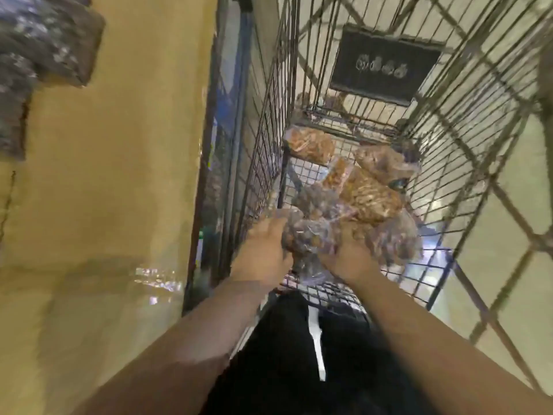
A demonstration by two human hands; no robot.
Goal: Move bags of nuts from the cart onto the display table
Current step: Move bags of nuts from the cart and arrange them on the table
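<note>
Display table (104, 175): yellow top, filling the frame from 7 to 11 o'clock. Dark wrapped packets (45, 40) lie on it at 10 o'clock, blurred.

Wire cart (269, 130): stands just beside the table's edge, running from centre toward 2 o'clock.

Left hand (266, 244): inside the cart just below centre, fingers curled round the left end of a clear bag of nuts (311, 232).

Right hand (347, 259): at 4 o'clock of the left hand, gripping the same bag's right side. Its fingertips are lost in plastic and motion blur.

The held bag is within the cart basket, well apart from the table top. Further bags (368, 196) lie in the cart beyond it, toward 1 o'clock.

Black trousers (284, 354): at 6 o'clock.
</note>
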